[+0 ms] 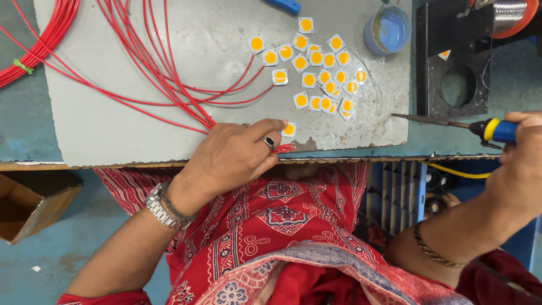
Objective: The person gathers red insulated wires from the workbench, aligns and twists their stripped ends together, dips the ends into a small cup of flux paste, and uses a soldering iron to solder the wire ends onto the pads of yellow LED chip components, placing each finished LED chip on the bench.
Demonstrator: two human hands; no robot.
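Head view, LED chip under the grip: a small white square LED chip (289, 129) with a yellow round centre lies at the near edge of the grey surface (113, 130), touching the fingertips of the left hand (234, 155).
Head view, left grip: fingers curled low and nearly closed, pressing a bundle of red wires (169, 85) against the surface; the red wire ends poke out just beside the chip, below the ringed finger.
Head view, right grip: the right hand (522, 158) is wrapped tight round the blue and yellow handle of a soldering iron (451, 124); its dark tip points left, near the surface's right edge and apart from the chip.
Head view, around: a loose cluster of like chips (322, 73) lies farther up the surface, a blue round tin (387, 29) beyond them, a black iron stand (457, 62) at right, and a cardboard box (31, 203) low at left.
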